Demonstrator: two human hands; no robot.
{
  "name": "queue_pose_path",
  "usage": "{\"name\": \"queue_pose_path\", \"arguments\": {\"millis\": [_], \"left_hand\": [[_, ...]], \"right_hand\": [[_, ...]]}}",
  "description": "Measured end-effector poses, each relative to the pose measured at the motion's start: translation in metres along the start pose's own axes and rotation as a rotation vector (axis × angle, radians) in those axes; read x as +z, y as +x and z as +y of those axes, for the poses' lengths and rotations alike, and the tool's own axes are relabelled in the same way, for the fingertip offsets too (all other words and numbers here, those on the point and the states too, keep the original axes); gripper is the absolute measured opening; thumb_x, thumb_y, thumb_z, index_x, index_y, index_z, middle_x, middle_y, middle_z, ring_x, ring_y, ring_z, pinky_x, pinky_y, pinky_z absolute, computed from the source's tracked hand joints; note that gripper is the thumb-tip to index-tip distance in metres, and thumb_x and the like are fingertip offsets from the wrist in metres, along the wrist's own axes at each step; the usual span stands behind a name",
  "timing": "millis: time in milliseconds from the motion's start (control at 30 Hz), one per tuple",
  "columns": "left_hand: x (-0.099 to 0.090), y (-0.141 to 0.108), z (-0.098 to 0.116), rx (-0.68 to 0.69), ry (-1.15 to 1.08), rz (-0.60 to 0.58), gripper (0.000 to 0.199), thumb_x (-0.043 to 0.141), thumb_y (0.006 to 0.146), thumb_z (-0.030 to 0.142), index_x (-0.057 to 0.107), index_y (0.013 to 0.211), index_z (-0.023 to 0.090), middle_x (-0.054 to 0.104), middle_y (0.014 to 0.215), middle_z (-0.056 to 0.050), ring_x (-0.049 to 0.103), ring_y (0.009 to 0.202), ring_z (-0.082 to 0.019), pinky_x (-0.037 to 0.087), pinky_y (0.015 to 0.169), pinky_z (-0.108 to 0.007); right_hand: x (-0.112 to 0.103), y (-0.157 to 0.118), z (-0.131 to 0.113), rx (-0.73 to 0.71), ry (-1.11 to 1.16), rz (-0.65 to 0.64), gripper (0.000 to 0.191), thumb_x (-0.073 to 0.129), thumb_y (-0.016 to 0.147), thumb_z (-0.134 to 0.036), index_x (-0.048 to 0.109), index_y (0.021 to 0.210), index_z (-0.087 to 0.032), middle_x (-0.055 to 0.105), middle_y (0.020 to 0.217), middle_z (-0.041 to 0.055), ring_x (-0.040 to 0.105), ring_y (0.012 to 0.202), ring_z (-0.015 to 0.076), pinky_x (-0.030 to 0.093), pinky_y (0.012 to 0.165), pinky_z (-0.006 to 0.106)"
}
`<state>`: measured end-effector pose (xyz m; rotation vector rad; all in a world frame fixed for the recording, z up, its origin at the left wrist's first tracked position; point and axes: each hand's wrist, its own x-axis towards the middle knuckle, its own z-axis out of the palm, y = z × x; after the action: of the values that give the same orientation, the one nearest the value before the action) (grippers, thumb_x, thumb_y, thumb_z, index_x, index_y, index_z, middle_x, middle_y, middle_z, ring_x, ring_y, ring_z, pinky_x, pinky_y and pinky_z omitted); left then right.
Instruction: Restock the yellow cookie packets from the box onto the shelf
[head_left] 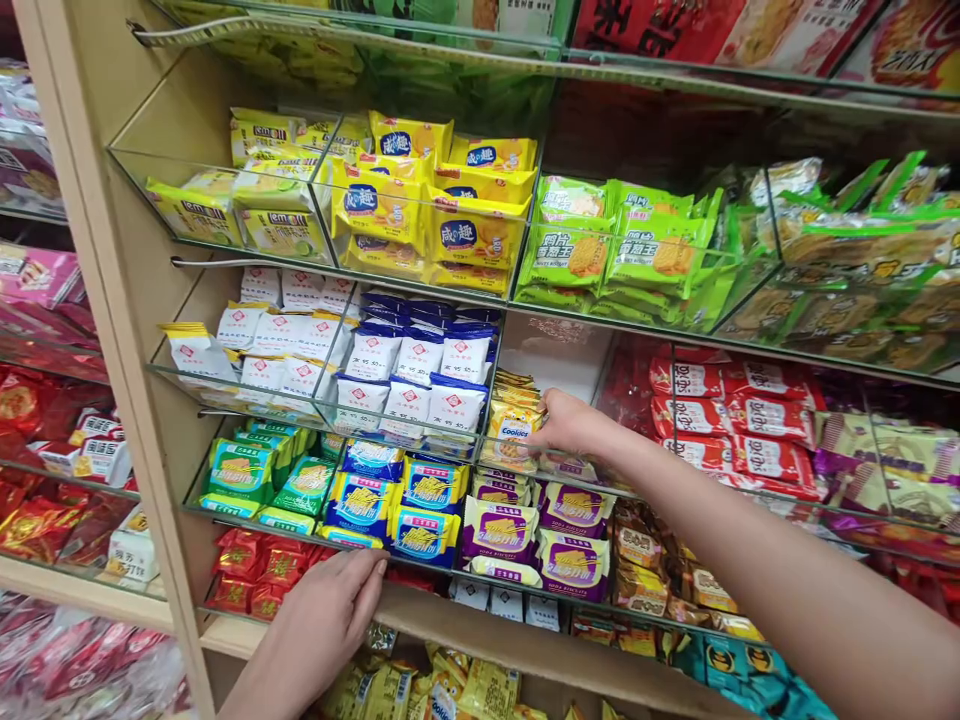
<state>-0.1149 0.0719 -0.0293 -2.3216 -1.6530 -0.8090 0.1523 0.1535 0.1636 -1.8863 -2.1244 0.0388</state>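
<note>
My right hand (566, 425) reaches into a clear shelf bin in the middle row. Its fingers are closed at the right side of a row of yellow cookie packets (513, 428) stacked upright, with part of the fingers hidden behind them. Low in the view, my left hand (330, 600) is closed at the left end of a brown cardboard box (540, 645), its fingertips at the box's upper edge. Inside the box lie more yellow cookie packets (480, 690), seen only in part below the edge.
White-and-blue packets (409, 400) fill the bin left of my right hand. Purple biscuit packets (501, 535) sit just below it, red packets (765, 425) to its right. Yellow packets (461, 235) and green packets (652, 245) stand above. Glass dividers and shelf fronts edge the bins.
</note>
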Motion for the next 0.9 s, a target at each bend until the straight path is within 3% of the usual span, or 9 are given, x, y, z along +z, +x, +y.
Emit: {"name": "queue_pose_path", "arguments": {"millis": [133, 267, 533, 733, 900], "left_hand": [[0.0, 0.0, 0.0, 0.012, 0.01, 0.013, 0.022, 0.035, 0.087, 0.032, 0.056, 0.087, 0.024, 0.066, 0.083, 0.001, 0.062, 0.076, -0.016, 0.045, 0.067, -0.026], [0.0, -0.001, -0.001, 0.036, 0.019, 0.057, 0.021, 0.038, 0.086, 0.032, 0.057, 0.088, 0.025, 0.067, 0.084, 0.001, 0.063, 0.075, -0.016, 0.046, 0.066, -0.025], [-0.001, 0.0, -0.001, 0.049, 0.01, 0.085, 0.019, 0.038, 0.086, 0.031, 0.056, 0.082, 0.024, 0.066, 0.077, 0.002, 0.062, 0.07, -0.015, 0.045, 0.062, -0.024], [-0.002, -0.002, -0.001, 0.05, 0.02, 0.066, 0.02, 0.037, 0.086, 0.031, 0.055, 0.081, 0.024, 0.064, 0.072, 0.002, 0.061, 0.066, -0.015, 0.043, 0.06, -0.025], [-0.003, 0.0, 0.0, 0.049, 0.027, 0.065, 0.022, 0.036, 0.086, 0.032, 0.055, 0.08, 0.023, 0.065, 0.074, 0.0, 0.061, 0.067, -0.016, 0.043, 0.06, -0.026]], "right_hand": [[-0.004, -0.002, 0.001, 0.042, 0.186, -0.053, 0.049, 0.073, 0.052, -0.041, 0.045, 0.084, -0.018, 0.063, 0.07, 0.005, 0.06, 0.062, 0.0198, 0.042, 0.048, 0.026], [-0.001, 0.0, 0.0, 0.091, 0.37, -0.086, 0.048, 0.076, 0.051, -0.034, 0.041, 0.081, -0.019, 0.056, 0.05, -0.0022, 0.054, 0.043, 0.0148, 0.036, 0.035, 0.022], [0.001, 0.007, 0.006, 0.124, 0.619, -0.202, 0.05, 0.079, 0.048, -0.035, 0.038, 0.074, -0.02, 0.057, 0.049, -0.0017, 0.056, 0.045, 0.0133, 0.038, 0.035, 0.018], [-0.004, 0.0, 0.013, 0.101, 0.571, -0.199, 0.061, 0.075, 0.054, -0.037, 0.036, 0.097, -0.017, 0.061, 0.06, 0.0009, 0.058, 0.052, 0.0144, 0.045, 0.045, 0.023], [-0.018, -0.018, 0.024, -0.055, 0.225, 0.013, 0.045, 0.067, 0.062, -0.039, 0.047, 0.097, -0.018, 0.064, 0.077, 0.005, 0.06, 0.066, 0.0174, 0.044, 0.057, 0.027]]}}
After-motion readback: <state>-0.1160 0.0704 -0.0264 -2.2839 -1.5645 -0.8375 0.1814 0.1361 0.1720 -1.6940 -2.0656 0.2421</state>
